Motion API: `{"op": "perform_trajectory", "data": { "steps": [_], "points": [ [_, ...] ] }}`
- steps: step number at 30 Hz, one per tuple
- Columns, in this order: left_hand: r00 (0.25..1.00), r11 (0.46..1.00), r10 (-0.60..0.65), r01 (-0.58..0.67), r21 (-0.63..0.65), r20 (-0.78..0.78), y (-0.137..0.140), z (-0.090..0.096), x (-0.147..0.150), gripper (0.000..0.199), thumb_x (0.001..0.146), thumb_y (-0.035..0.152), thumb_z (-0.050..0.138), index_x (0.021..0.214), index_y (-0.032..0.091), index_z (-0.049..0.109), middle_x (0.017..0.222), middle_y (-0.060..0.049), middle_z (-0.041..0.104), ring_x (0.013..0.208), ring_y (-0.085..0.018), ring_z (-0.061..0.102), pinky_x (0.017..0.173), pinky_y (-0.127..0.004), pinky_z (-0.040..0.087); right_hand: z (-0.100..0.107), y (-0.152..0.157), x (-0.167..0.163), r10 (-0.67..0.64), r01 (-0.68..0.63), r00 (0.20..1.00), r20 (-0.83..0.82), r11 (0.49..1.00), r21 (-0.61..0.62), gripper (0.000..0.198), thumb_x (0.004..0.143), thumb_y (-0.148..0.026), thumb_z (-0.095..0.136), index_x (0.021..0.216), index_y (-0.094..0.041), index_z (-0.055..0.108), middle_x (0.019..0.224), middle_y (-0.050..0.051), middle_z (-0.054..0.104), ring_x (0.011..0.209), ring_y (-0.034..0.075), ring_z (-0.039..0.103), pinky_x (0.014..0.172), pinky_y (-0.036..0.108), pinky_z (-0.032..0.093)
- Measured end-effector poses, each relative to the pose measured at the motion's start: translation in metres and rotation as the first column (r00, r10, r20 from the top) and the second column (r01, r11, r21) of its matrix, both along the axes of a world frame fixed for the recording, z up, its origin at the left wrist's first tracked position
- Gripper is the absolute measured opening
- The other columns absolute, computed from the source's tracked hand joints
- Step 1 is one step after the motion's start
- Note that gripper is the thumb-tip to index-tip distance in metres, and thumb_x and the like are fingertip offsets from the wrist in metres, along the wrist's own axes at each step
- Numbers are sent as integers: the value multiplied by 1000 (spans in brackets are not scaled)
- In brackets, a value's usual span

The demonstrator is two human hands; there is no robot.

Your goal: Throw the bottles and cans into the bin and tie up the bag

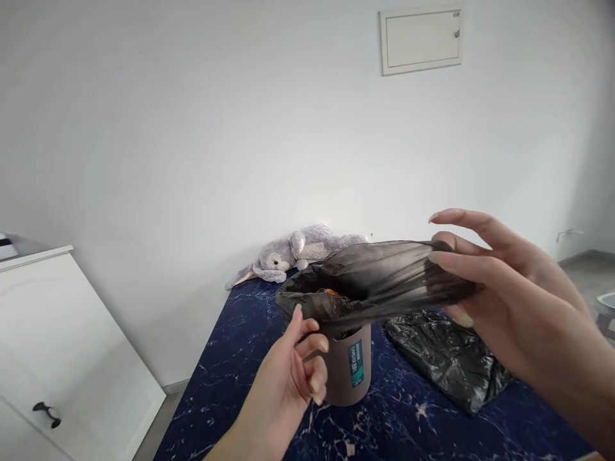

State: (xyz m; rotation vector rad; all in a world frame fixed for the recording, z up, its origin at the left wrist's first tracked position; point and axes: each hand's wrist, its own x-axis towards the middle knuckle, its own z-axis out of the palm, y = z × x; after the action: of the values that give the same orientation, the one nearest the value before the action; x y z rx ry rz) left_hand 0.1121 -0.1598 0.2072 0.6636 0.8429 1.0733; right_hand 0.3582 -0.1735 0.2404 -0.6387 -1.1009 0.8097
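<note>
A grey-brown trash bin (343, 378) with a teal label stands on the dark blue table. Its thin black garbage bag (394, 272) is pulled up over the opening and stretched to the right. My right hand (519, 288) pinches that side of the bag between thumb and fingers, the index finger raised. At the bag's left front edge is my left hand (293, 378), its fingers loosely curled and apart, the thumb tip against or just before the plastic. Something orange (331, 292) shows inside the bag; the rest of the contents is hidden.
Another black plastic bag (446, 352) lies crumpled on the blue marbled table (230, 384), right of the bin. A grey plush rabbit (298, 250) rests against the wall behind. To the left stands a white cabinet (72, 346) with a dark handle.
</note>
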Motion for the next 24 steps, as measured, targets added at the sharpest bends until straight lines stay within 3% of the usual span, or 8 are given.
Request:
{"op": "perform_trajectory", "data": {
  "steps": [3, 6, 8, 10, 13, 16, 20, 24],
  "points": [
    [999, 1000, 20, -20, 5, -30, 1, 1, -8, 36, 111, 35, 48, 81, 19, 60, 61, 7, 60, 33, -5, 47, 33, -18, 39, -10, -9, 4, -26, 25, 999, -29, 999, -41, 38, 82, -40, 85, 117, -35, 72, 90, 2, 53, 67, 16, 52, 43, 22, 50],
    [981, 980, -189, 186, -66, -39, 0, -12, -10, 62, 113, 51, 34, 71, 15, 62, 53, 2, 58, 31, -7, 50, 34, -20, 42, -16, -16, 7, -46, 43, 998, -40, 996, -76, 38, 79, -41, 86, 114, -35, 73, 87, 2, 50, 64, 16, 51, 40, 22, 49],
    [945, 935, -328, 323, -143, -6, -2, -22, -8, 79, 109, 66, 23, 81, 9, 70, 58, -6, 66, 33, -12, 57, 34, -23, 46, -16, -19, 7, -65, 60, 997, -42, 994, -94, 37, 78, -41, 86, 113, -35, 74, 83, 1, 49, 63, 16, 51, 40, 20, 48],
    [936, 924, -347, 352, -152, 59, -4, -30, -4, 85, 106, 72, 20, 103, 5, 72, 72, -11, 75, 36, -14, 62, 36, -25, 49, -15, -23, 5, -67, 61, 996, -54, 992, -106, 36, 78, -40, 85, 111, -35, 73, 80, 1, 50, 62, 16, 50, 39, 20, 46],
    [958, 965, -241, 253, -67, 155, -9, -30, 2, 61, 111, 60, 29, 117, 13, 68, 83, -5, 78, 33, -8, 57, 37, -21, 48, -12, -30, 2, -41, 33, 996, -76, 994, -102, 36, 73, -39, 86, 107, -36, 73, 75, 1, 50, 55, 16, 47, 34, 22, 43],
    [976, 993, -111, 115, -11, 189, -9, -19, 3, 42, 112, 48, 40, 101, 18, 66, 79, 2, 72, 29, -2, 44, 34, -16, 39, -10, -39, -1, -87, 78, 993, -75, 990, -114, 35, 70, -40, 87, 102, -37, 73, 75, 2, 53, 51, 17, 46, 31, 26, 41],
    [984, 1000, 8, -6, -10, 179, 0, 5, -1, 54, 114, 46, 39, 70, 17, 53, 59, 6, 56, 29, 0, 34, 34, -17, 34, -15, -46, 1, -183, 178, 982, -37, 976, -123, 31, 70, -44, 86, 97, -38, 74, 77, 4, 55, 51, 19, 49, 31, 29, 40],
    [991, 996, 59, -67, 61, 122, 17, 28, -11, 51, 115, 36, 40, 68, 18, 49, 55, 8, 46, 30, 0, 35, 34, -16, 33, -36, -45, 10, -150, 147, 989, -14, 981, -128, 33, 77, -42, 82, 108, -43, 71, 84, 5, 62, 54, 23, 56, 33, 32, 44]
  ]
}}
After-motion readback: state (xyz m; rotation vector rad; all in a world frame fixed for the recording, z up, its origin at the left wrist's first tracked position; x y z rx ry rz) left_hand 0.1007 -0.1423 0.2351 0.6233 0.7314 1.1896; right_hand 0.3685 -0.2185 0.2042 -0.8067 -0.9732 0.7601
